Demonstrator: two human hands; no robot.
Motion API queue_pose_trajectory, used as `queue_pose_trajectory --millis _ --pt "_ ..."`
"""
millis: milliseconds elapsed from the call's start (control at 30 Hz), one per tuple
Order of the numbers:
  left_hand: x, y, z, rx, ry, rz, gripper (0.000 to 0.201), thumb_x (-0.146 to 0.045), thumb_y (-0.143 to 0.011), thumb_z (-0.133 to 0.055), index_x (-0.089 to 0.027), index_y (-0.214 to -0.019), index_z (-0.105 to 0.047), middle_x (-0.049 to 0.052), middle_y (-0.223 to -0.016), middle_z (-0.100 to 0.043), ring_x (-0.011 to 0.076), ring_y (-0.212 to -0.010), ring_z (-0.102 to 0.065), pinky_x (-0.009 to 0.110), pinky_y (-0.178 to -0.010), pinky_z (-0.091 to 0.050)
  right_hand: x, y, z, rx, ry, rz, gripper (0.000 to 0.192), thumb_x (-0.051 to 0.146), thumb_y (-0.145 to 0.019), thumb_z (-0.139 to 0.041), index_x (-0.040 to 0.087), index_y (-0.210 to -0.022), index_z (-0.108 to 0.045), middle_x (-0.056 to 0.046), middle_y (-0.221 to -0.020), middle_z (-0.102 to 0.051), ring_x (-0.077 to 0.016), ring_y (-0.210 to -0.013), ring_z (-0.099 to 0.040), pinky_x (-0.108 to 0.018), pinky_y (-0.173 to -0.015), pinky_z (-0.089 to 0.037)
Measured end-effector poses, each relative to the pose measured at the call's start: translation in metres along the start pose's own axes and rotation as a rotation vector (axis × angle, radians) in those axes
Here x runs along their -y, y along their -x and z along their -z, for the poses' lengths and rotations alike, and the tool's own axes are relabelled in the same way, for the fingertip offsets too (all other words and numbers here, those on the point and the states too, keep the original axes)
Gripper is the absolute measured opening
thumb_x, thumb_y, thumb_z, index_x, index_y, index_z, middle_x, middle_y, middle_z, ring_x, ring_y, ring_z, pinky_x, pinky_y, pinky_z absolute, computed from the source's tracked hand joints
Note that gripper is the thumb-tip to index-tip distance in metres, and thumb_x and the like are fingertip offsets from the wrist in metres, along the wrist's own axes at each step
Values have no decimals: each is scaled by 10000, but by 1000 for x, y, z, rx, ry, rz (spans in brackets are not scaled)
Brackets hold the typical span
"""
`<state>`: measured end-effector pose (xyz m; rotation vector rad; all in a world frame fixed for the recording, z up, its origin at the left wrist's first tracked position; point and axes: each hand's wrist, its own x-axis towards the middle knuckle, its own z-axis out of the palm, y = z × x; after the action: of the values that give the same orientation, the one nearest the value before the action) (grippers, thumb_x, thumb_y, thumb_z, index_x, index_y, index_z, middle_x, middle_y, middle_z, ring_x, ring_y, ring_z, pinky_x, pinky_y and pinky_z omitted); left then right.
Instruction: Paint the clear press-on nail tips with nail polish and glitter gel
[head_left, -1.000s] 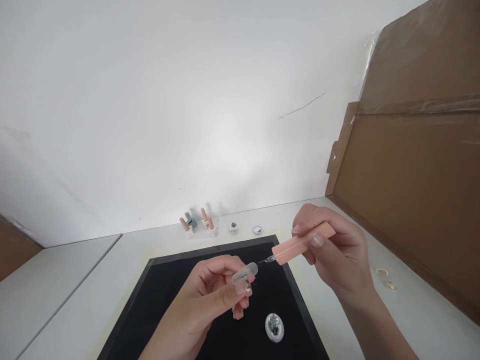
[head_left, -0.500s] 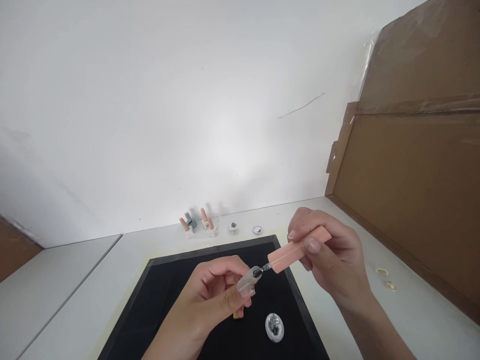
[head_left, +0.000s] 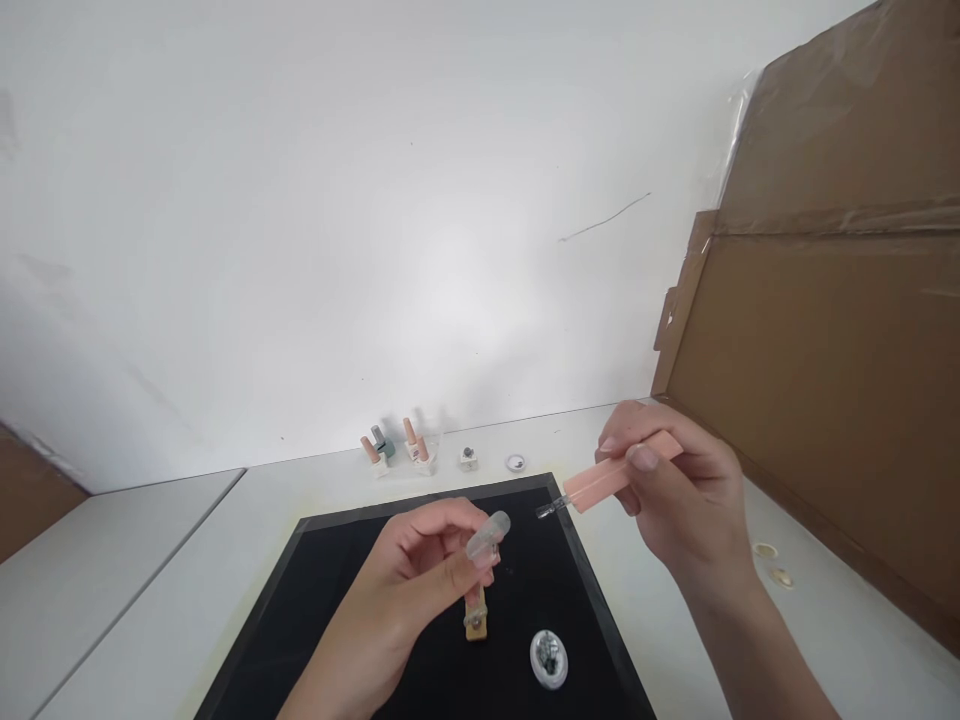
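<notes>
My left hand (head_left: 409, 595), above the black mat (head_left: 337, 570), is closed with thumb and index finger pinching a clear false nail tip (head_left: 487, 538). Its other fingers are curled behind. My right hand (head_left: 679, 490) grips the peach-coloured cap of a nail polish brush (head_left: 600, 484). The brush points left and down, its bristles a short way to the right of the nail tip, not touching it. Under my left fingers shows a small gold-coloured bar (head_left: 476, 630) with something clear on it, partly hidden. An oval white piece with a dark patterned centre (head_left: 549, 658) lies on the mat.
Several small bottles with peach caps (head_left: 424, 455) and a grey-green one (head_left: 382, 442) stand at the back by the white wall. A small square pot (head_left: 468, 458) and a round dish (head_left: 515, 463) are beside them. Two small gold discs (head_left: 765, 551) lie right, near cardboard (head_left: 810, 350).
The brush has come off the nail tip as my right hand moved to the right. My left hand has shifted slightly up and left, uncovering more of the gold-coloured bar.
</notes>
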<state>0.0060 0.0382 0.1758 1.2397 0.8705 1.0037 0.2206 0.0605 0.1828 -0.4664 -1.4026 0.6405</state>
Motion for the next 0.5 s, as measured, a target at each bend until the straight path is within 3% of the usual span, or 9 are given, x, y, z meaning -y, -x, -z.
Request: queue_pose_trajectory --millis 300,500 --pt "-4 -6 36 -140 -100 -75 189 -356 -696 -824 -203 -771 -743 -17 -676 -609 107 -611 -493 212 -600 -446 14 4 -16 -52 9 20 163 336 -912 -627 245 -801 -704 7 -672 -586 -111 -497 -403 -254 -410 -283" --pt "25 -35 52 -157 -162 -39 212 -358 -697 -806 -179 -742 -702 -22 -693 -593 110 -611 -495 237 -607 -436 16 3 -13 -74 6 45 174 353 -911 -629 241 -797 -697 9 -677 -589 -110 -521 -427 -252 -428 -316"
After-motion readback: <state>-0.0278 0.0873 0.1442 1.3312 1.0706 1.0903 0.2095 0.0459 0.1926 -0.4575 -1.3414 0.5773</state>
